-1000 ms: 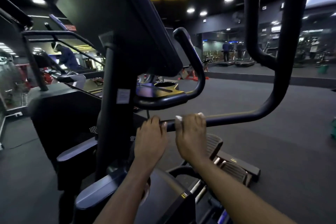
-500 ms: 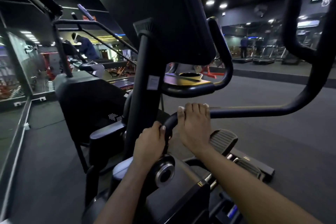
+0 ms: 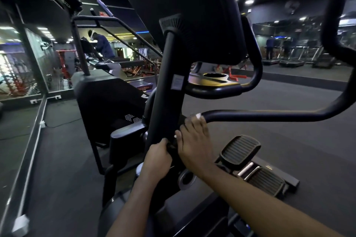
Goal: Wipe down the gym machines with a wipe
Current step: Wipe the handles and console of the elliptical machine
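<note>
In the lower middle of the frame, the wipe (image 3: 198, 116) is held under the right hand (image 3: 194, 142). Only a white edge of it shows past the fingertips, where the long bar (image 3: 269, 116) of the machine bends downward. The right fingers are curled over that bend, so the wipe is pressed against the metal. Just to the left, the left hand (image 3: 157, 160) is wrapped around the bar's lower end, close against the upright post (image 3: 165, 90). What exactly is gripped there is partly hidden.

For a good pass, the wipe would best be wrapped fully round the tube and drawn along its length with steady pressure. The underside should be covered too, while the bar is steadied by the left hand so that it does not swing.

The post stands tight against the working spot and would likely crowd the knuckles. The cup tray (image 3: 215, 81) hangs above, below the dark screen (image 3: 183, 5). The pedals (image 3: 240, 149) lie at lower right. A second machine (image 3: 107, 98) is seen at centre left, with another person (image 3: 102, 44) beyond it. Treadmills (image 3: 289, 61) stand at upper right.
</note>
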Action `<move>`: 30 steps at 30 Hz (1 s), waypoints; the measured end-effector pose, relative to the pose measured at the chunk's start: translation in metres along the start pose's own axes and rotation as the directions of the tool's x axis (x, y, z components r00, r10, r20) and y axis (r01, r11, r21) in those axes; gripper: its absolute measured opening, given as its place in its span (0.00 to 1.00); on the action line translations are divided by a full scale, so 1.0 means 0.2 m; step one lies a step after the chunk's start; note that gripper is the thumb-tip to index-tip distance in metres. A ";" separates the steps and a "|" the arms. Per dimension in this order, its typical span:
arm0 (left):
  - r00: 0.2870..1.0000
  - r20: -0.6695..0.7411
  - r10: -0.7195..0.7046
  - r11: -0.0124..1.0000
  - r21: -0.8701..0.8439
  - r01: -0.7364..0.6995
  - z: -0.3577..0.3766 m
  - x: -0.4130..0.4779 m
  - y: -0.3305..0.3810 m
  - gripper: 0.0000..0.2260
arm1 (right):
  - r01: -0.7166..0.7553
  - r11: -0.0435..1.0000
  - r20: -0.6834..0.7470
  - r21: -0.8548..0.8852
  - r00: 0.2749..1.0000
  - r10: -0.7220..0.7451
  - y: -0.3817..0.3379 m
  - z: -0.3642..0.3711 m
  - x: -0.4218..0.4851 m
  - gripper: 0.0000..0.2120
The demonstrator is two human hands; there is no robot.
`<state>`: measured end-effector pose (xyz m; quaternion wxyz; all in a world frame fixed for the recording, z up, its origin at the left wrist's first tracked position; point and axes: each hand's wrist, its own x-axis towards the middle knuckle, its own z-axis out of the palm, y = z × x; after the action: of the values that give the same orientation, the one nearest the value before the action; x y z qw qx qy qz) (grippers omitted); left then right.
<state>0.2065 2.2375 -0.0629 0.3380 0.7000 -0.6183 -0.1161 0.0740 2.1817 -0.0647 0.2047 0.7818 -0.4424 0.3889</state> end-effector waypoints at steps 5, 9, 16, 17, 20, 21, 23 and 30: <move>0.999 -0.027 0.044 0.997 0.060 -0.043 0.04 0.00 -0.01 0.15 | -0.372 0.912 -0.207 0.175 0.891 0.403 0.17 -0.04 0.08 0.20; 0.996 0.017 0.086 0.988 0.131 -0.087 0.06 0.01 0.01 0.10 | -0.140 0.935 -0.056 0.325 0.984 0.167 0.07 0.02 -0.13 0.28; 0.998 0.040 0.056 0.993 0.100 -0.060 0.04 0.02 -0.01 0.20 | -0.434 -0.142 0.435 0.890 0.709 0.555 -0.17 0.10 -0.21 0.26; 0.997 0.036 0.066 0.993 0.098 -0.069 0.04 0.02 -0.01 0.21 | -0.426 -0.255 0.490 0.868 0.658 0.572 -0.14 0.09 -0.14 0.24; 0.997 0.019 0.079 0.994 0.078 -0.081 0.04 0.01 0.00 0.19 | -0.330 -0.425 0.536 0.843 0.579 0.614 -0.06 0.03 0.07 0.21; 0.996 0.015 0.092 0.993 0.076 -0.093 0.05 0.00 0.01 0.18 | -0.324 -0.432 0.539 0.841 0.565 0.625 -0.08 0.00 0.09 0.20; 0.993 0.016 0.121 0.990 0.074 -0.122 0.05 -0.01 0.02 0.16 | -0.407 -0.368 0.548 0.836 0.580 0.603 -0.14 -0.04 0.04 0.17; 0.989 0.014 0.148 0.988 -0.054 -0.147 0.06 0.01 0.07 0.12 | -0.103 -0.550 0.513 0.829 0.533 0.673 0.10 -0.12 0.09 0.24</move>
<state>0.1883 2.2305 -0.0627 0.3585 0.6421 -0.6681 -0.1132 0.0525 2.1764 -0.0362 -0.5946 0.2258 -0.2071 0.7433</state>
